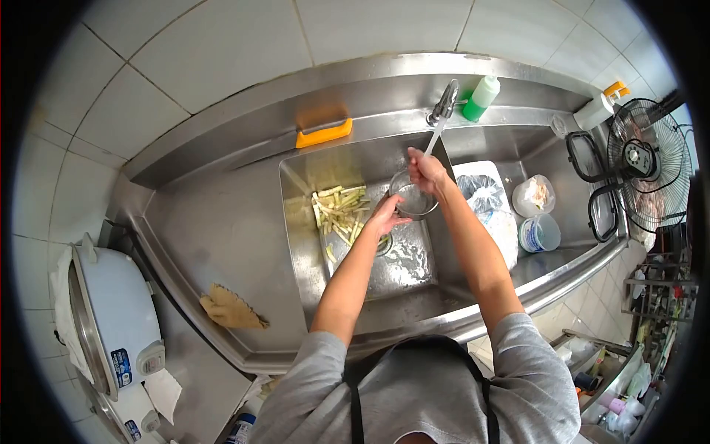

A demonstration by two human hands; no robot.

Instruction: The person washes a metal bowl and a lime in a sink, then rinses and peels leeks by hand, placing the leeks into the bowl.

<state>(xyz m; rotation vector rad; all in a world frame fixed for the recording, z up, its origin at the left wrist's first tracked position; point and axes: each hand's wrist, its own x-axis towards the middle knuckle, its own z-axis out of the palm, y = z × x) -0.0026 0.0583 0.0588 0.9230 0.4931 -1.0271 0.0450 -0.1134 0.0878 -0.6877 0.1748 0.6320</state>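
My left hand (386,214) grips the near-left rim of a small round bowl (420,203) that looks like shiny metal, held above the sink basin (403,259). At the far side of the bowl my right hand (427,172) is closed, fingers curled, in the stream from the faucet (447,100). Whatever those fingers hold, if anything, is hidden. Pale green-white vegetable strips (342,211) lie in a heap at the left of the basin, beside my left hand.
The right basin holds a white container with a plastic bag (484,196) and two tubs (534,196). A green soap bottle (481,98) and an orange-yellow handled object (324,134) stand along the back ledge. A tan cloth (231,307) lies left; a fan (643,164) is right.
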